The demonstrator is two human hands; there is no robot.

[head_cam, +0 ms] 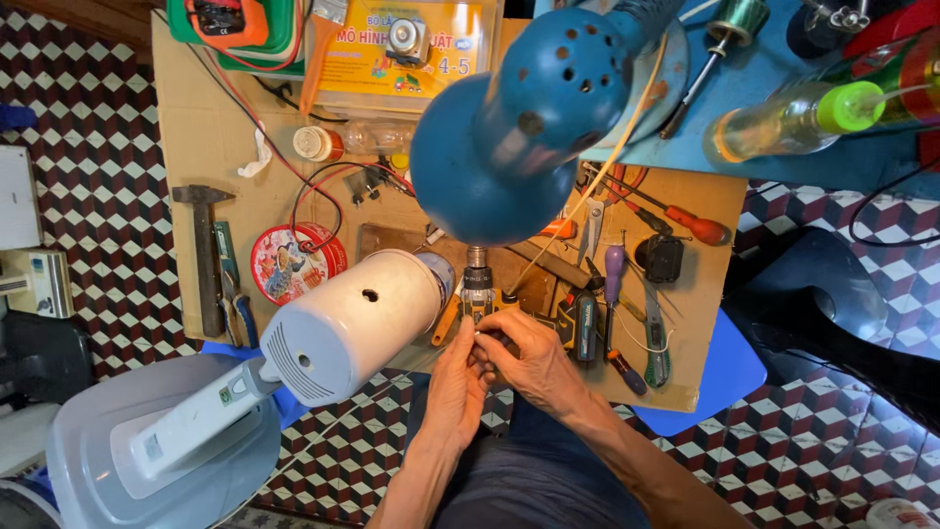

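Note:
My left hand (456,384) and my right hand (524,362) meet at the near edge of a cardboard work board (201,137). Both pinch a small metal part (478,306) with a silver cylinder on top and a dark, yellow-marked body. The fingers cover its lower end. A blue desk lamp shade (514,127) hangs right above it and hides what lies behind. To the left, a white cylindrical housing (352,328) with a vented end lies on its side, touching neither hand.
On the board lie a hammer (204,250), pliers (235,294), a round red tin (292,263), screwdrivers (676,217), tweezers, red and black wires. A yellow box (401,49) and a meter sit at the back. A grey plastic lid (147,451) lies bottom left.

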